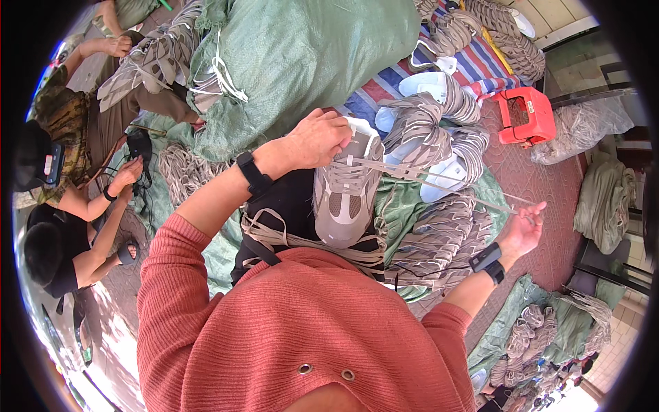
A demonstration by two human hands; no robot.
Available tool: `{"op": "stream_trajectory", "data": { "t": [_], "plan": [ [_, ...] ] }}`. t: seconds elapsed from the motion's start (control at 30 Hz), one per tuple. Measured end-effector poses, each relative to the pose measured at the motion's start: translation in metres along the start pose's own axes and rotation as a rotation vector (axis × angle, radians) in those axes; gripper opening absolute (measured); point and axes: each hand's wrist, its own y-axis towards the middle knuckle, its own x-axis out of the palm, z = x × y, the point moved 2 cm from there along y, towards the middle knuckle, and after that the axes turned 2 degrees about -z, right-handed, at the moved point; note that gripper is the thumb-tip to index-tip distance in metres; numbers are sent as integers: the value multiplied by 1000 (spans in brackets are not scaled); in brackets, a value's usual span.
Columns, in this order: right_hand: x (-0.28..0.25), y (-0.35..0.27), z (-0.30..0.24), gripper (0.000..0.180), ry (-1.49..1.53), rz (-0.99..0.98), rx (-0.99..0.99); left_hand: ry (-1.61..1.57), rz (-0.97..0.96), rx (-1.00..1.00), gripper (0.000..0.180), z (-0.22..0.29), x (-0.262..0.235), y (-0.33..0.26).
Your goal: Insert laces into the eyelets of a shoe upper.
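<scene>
Bright daylight; sharp focus; fisheye-bent, dark-vignetted edges.

The shoe (pixel 347 189) on your lap is grey and tan with a white edge. Your lace (pixel 439 182) is pale beige. Your top (pixel 302 329) is salmon red, and both your wristbands are black. At twelve o'clock sits a big green sack (pixel 309 48). At one o'clock you see a cloth (pixel 480 65) with red, blue and white stripes, I think. At two o'clock is a red stool (pixel 525 113).
</scene>
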Motion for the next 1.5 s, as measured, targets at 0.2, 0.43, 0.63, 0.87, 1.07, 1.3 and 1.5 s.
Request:
{"op": "stream_trajectory", "data": {
  "t": [0.2, 0.43, 0.63, 0.87, 1.07, 1.3, 1.5],
  "plan": [
    [75, -27, 47, 18, -314, -156, -16, 220, -97, 79, 9, 9, -2, -4],
    [129, -149, 238, 20, -1509, -1294, -174, 389, -146, 109, 17, 25, 3, 1],
    [140, -147, 253, 21, -1672, -1542, -138, 319, 96, 99, 14, 21, 10, -7],
    [126, -136, 270, 22, -1175, -1338, 582, -114, 110, -143, 17, 19, 14, -14],
    [133, -140, 269, 25, -1181, -1304, 727, 83, 196, -122, 24, 24, 20, -15],
    [128, -158, 270, 20, -1326, -1342, 149, 240, 309, 127, 21, 20, 23, -19],
    [129, -156, 259, 20, -1485, -1496, -300, 234, 232, 144, 16, 19, 22, -23]
  ]
}}
